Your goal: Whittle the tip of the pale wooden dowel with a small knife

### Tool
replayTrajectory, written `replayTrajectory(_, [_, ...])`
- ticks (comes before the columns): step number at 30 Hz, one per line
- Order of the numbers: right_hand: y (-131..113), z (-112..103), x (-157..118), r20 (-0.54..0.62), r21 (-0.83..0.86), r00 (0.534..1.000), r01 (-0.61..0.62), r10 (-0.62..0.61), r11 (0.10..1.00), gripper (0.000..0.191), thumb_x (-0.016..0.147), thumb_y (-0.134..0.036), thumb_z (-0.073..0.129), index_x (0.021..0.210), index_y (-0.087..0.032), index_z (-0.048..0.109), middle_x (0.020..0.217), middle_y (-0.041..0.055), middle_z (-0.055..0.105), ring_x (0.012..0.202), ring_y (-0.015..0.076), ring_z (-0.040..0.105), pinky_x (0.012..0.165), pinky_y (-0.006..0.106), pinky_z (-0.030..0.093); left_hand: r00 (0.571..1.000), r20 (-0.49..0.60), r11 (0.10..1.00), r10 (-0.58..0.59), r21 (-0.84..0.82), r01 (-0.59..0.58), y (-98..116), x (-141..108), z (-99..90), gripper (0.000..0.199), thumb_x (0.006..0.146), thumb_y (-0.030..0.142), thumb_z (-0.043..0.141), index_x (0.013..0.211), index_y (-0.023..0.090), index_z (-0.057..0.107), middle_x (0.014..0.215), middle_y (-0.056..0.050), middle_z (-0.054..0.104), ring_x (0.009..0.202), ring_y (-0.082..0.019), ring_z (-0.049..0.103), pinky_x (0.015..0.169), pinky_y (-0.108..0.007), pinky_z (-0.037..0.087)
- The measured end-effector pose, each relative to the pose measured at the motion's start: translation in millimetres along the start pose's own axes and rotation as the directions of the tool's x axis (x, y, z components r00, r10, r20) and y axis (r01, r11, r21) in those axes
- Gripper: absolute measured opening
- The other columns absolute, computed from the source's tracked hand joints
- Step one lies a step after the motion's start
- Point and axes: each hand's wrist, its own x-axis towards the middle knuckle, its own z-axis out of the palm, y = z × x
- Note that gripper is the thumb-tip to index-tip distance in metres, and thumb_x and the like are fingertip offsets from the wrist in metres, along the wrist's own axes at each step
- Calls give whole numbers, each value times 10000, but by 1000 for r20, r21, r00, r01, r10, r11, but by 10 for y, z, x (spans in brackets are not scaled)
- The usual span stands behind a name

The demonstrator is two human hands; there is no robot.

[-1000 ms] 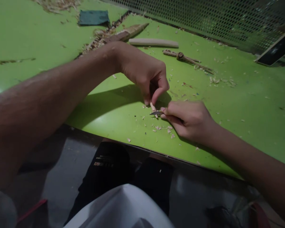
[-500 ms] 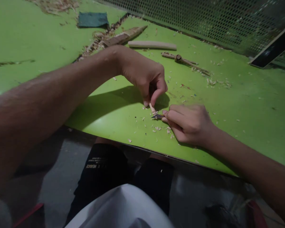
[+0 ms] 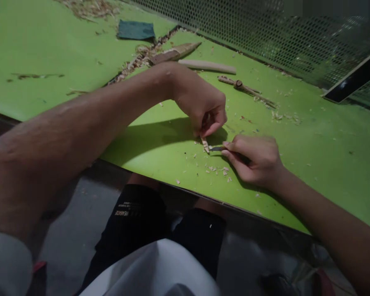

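Note:
My left hand point(image 3: 205, 105) bends down from the wrist, its thumb and fingers pinching the upper end of a small carved piece of wood point(image 3: 205, 145). The notched lower end of the wood points toward me, against the green tabletop point(image 3: 154, 160). A carving knife point(image 3: 216, 149) with a short dark blade is held in my right hand point(image 3: 254, 158), its fingers closed round the handle, which they mostly hide. The blade's tip is beside the wood's lower end; whether it touches I cannot tell. Pale wood chips point(image 3: 217, 169) lie just below.
Beyond my left hand lie a pointed piece of wood point(image 3: 177, 52), a pale wooden stick point(image 3: 209, 65) and a knotted twig point(image 3: 239, 84). A dark green cloth or sandpaper piece point(image 3: 135, 30) is farther left. A perforated metal panel point(image 3: 253, 39) borders the back.
The knife blade has drawn back to the right from across the wood's end, so the carved tip shows more. The whole view has shifted slightly.

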Motion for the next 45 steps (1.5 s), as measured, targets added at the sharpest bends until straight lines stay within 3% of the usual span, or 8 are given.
replayTrajectory(3, [8,18,40,26,-7,1000,-10,10,1000,234,1046,-238,646,812,-234,646,681,10,646,552,167,533,544,333,361,1000,19,999,-15,45,14,72,1,9,181,733,81,713,854,185,798,851,-3,813,793,-166,713,740,-276,502])
replayTrajectory(8, [-9,30,47,74,7,996,-42,41,999,255,1064,-265,617,814,-233,657,700,22,662,564,169,554,557,335,364,994,102,999,36,-17,-35,9,-13,-27,145,808,266,818,935,202,848,952,-4,850,871,-171,760,760,-253,544])
replayTrajectory(16, [-6,10,39,76,-22,995,-60,62,998,209,1073,-237,621,873,-231,683,736,13,691,598,160,588,595,303,414,1000,-17,1000,-8,-19,7,18,16,19,205,785,184,823,989,188,847,892,3,849,841,-174,771,766,-260,535])
replayTrajectory(20, [34,-9,21,53,-17,994,-98,99,995,169,1060,-281,642,911,-245,713,796,40,754,657,195,671,616,325,468,993,-79,994,88,68,-83,3,28,30,150,808,224,821,936,237,899,914,0,822,822,-160,704,704,-265,455])
replayTrajectory(23, [56,-7,4,48,-5,991,-123,123,992,148,1057,-293,652,949,-253,745,857,55,794,697,218,712,632,347,499,983,-88,986,159,63,-153,-6,49,38,150,847,242,796,950,248,905,994,-15,808,892,-180,696,739,-289,468])
replayTrajectory(27, [53,15,-9,65,-43,988,-137,139,990,176,1074,-309,644,953,-239,752,854,60,795,681,206,691,632,344,486,981,-101,985,167,68,-161,-40,81,58,191,876,260,781,1021,235,903,1011,-29,796,896,-180,683,770,-300,478])
replayTrajectory(33, [50,8,-4,66,-104,993,-87,95,991,214,1092,-288,627,927,-211,739,769,37,745,621,175,621,603,324,429,976,-127,981,174,-59,-183,-149,107,63,163,859,303,826,981,216,890,948,-23,811,894,-190,734,807,-322,516])
replayTrajectory(45, [48,7,10,44,-119,999,-20,26,993,252,1099,-273,620,859,-226,684,744,11,722,589,150,579,572,310,384,967,-75,969,244,39,-242,-163,109,22,208,953,314,760,1075,212,893,1066,-23,805,963,-179,721,833,-283,509])
